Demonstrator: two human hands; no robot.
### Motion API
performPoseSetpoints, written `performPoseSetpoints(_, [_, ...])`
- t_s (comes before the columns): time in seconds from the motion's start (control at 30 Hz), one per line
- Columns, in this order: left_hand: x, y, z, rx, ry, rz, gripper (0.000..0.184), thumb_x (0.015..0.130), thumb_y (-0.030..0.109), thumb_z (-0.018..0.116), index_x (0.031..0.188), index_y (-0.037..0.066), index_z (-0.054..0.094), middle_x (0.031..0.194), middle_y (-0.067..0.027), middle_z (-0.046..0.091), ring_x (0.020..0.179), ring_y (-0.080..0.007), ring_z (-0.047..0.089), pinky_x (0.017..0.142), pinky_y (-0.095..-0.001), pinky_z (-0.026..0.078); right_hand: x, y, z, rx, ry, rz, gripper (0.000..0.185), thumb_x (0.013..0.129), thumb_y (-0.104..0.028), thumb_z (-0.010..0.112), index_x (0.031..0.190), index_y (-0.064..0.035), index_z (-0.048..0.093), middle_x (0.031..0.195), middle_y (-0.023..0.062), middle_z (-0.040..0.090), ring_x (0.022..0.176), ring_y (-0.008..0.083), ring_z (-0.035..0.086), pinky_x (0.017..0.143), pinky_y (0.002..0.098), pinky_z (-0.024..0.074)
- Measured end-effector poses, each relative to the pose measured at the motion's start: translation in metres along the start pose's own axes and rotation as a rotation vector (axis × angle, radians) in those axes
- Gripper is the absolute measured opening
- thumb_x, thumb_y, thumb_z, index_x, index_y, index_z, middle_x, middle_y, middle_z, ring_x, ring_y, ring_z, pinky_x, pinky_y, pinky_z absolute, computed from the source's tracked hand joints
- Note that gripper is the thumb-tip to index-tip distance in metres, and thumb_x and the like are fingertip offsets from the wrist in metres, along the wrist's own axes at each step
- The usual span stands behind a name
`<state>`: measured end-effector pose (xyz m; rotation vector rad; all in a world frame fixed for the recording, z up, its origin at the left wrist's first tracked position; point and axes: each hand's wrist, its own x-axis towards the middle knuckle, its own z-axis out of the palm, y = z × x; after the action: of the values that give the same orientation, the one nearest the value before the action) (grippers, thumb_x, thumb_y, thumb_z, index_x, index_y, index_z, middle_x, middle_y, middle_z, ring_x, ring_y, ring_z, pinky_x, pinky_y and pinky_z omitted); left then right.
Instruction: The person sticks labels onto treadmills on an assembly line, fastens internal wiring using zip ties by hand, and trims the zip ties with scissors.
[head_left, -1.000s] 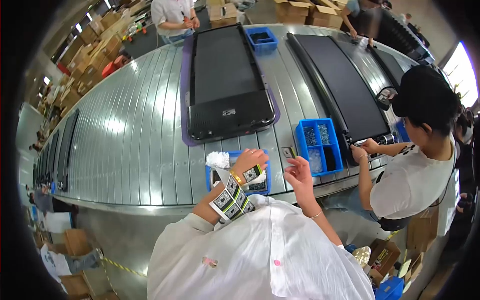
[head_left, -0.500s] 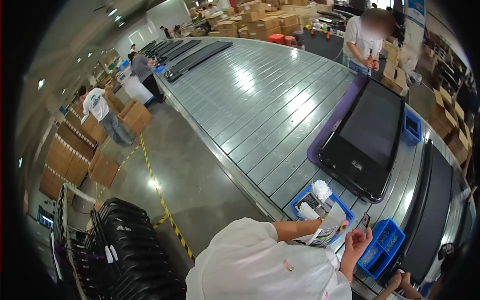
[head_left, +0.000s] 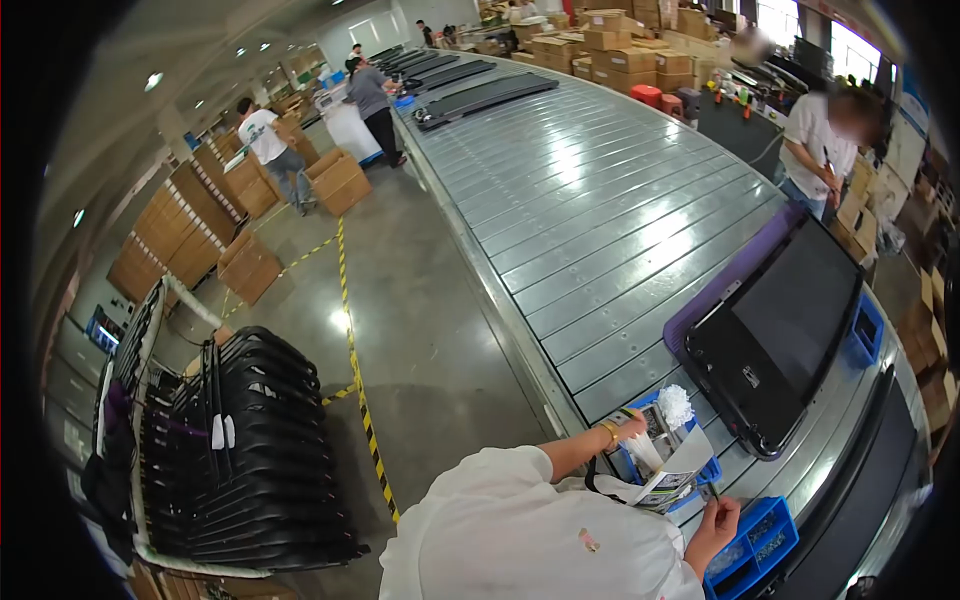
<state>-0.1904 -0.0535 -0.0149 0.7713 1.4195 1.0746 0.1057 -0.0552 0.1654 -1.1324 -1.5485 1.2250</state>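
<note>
My left hand (head_left: pixel 630 426), with a gold-coloured band at the wrist, is over the near end of a blue parts tray (head_left: pixel 713 468). Its fingers look closed by a small dark and yellowish item, too small to make out. A white printed leaflet (head_left: pixel 684 466) leans at the tray, partly hiding its contents; a bundle of white strips (head_left: pixel 676 405) sits at its far side. My right hand (head_left: pixel 716 524) pinches a small dark flat piece (head_left: pixel 707 493) beside the leaflet. Just past it is a second blue tray (head_left: pixel 768 540) with compartments of small hardware.
A black treadmill-like deck (head_left: pixel 770 340) lies on a purple mat on the slatted metal conveyor (head_left: pixel 560 220). Another dark deck (head_left: pixel 860 490) is at right. A rack of black parts (head_left: pixel 250 450) stands left. A co-worker (head_left: pixel 820 150) stands across the conveyor.
My left hand has moved from behind the leaflet to the tray's near end. My right hand has lowered with the small dark piece. The view has turned, shifting the scene rightward.
</note>
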Motion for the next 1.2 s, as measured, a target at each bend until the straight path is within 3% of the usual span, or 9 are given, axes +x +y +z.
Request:
performPoseSetpoints(0.17, [0.023,-0.149,-0.047,-0.475,0.204,-0.112,0.013,0.074,0.020,0.061,0.067,0.017,0.050,0.060,0.0019,0.048,0.047,-0.0107,0.046,0.037,-0.0252,0.032,-0.001,-0.003,0.001,0.043,0.021,-0.016,0.015,0.086,0.003,0.057,0.100,-0.0020,0.054,0.081,-0.0006,0.051,0.073,0.0073,0.048,0.065,0.0197,0.0398])
performPoseSetpoints(0.2, [0.031,-0.202,-0.066,-0.498,0.635,-0.356,0.014,0.077,0.017,0.057,0.067,0.015,0.047,0.058,0.0019,0.045,0.045,-0.0105,0.043,0.035,-0.0257,0.028,-0.002,-0.006,-0.001,0.051,0.049,-0.019,0.017,0.086,0.003,0.057,0.101,-0.0023,0.054,0.081,-0.0005,0.050,0.073,0.0073,0.048,0.065,0.0199,0.0400])
performPoseSetpoints(0.33, [-0.045,-0.114,-0.040,-0.650,0.421,-0.652,0.047,0.085,0.047,0.051,0.049,0.019,0.038,0.045,-0.0026,0.035,0.038,-0.0188,0.034,0.037,-0.0338,0.026,-0.008,-0.011,-0.014,-0.083,0.017,-0.108,0.025,0.081,0.007,0.057,0.103,-0.0044,0.056,0.082,0.0012,0.051,0.072,0.0099,0.050,0.065,0.0228,0.0431])
performPoseSetpoints(0.4, [-0.015,-0.155,-0.029,-0.900,0.389,-0.664,0.028,0.089,0.038,0.052,0.079,0.011,0.056,0.051,-0.0039,0.045,0.038,-0.0193,0.042,0.034,-0.0318,0.035,-0.011,-0.043,-0.017,-0.127,0.048,-0.136,0.025,0.078,0.008,0.059,0.100,-0.0044,0.059,0.080,0.0044,0.053,0.073,0.0117,0.053,0.066,0.0236,0.0441])
performPoseSetpoints(0.43, [-0.008,-0.198,-0.049,-0.694,-0.053,-0.403,0.027,0.092,0.030,0.048,0.106,0.008,0.056,0.070,-0.0080,0.058,0.057,-0.0221,0.058,0.050,-0.0359,0.050,-0.015,-0.038,-0.021,-0.174,0.067,-0.213,0.025,0.079,0.006,0.061,0.101,-0.0044,0.059,0.082,0.0052,0.055,0.074,0.0133,0.055,0.066,0.0248,0.0455])
performPoseSetpoints(0.5, [-0.056,-0.004,0.043,-0.896,-0.100,-0.410,0.031,0.095,0.023,0.043,0.119,0.007,0.054,0.096,-0.0101,0.064,0.085,-0.0252,0.063,0.074,-0.0397,0.054,-0.023,-0.036,-0.027,-0.094,0.111,-0.138,0.024,0.078,-0.001,0.065,0.101,-0.0055,0.060,0.081,0.0069,0.055,0.069,0.0169,0.054,0.064,0.0291,0.0460])
performPoseSetpoints(0.8, [-0.066,-0.072,-0.017,-0.629,-0.572,-0.216,0.033,0.095,0.022,0.041,0.122,0.006,0.053,0.107,-0.0100,0.062,0.094,-0.0261,0.061,0.082,-0.0403,0.051,-0.072,-0.013,-0.063,-0.084,0.387,-0.046,0.023,0.080,-0.006,0.065,0.102,-0.0050,0.060,0.081,0.0051,0.054,0.065,0.0145,0.052,0.061,0.0267,0.0447])
performPoseSetpoints(1.13, [-0.022,-0.081,0.046,-0.614,-0.695,0.297,0.036,0.096,0.021,0.038,0.125,0.005,0.051,0.118,-0.0098,0.059,0.104,-0.0272,0.058,0.091,-0.0409,0.048,-0.095,-0.014,-0.090,-0.126,0.435,-0.046,0.020,0.080,-0.005,0.065,0.100,-0.0054,0.061,0.082,0.0047,0.055,0.065,0.0139,0.052,0.061,0.0264,0.0447])
performPoseSetpoints(1.2, [-0.019,-0.081,0.054,-0.781,-0.301,-0.230,0.037,0.096,0.022,0.037,0.127,0.005,0.049,0.123,-0.0098,0.057,0.106,-0.0271,0.057,0.093,-0.0407,0.047,-0.101,-0.014,-0.103,-0.147,0.375,-0.057,0.014,0.081,-0.003,0.064,0.095,-0.0029,0.062,0.085,0.0053,0.056,0.070,0.0125,0.054,0.063,0.0253,0.0450])
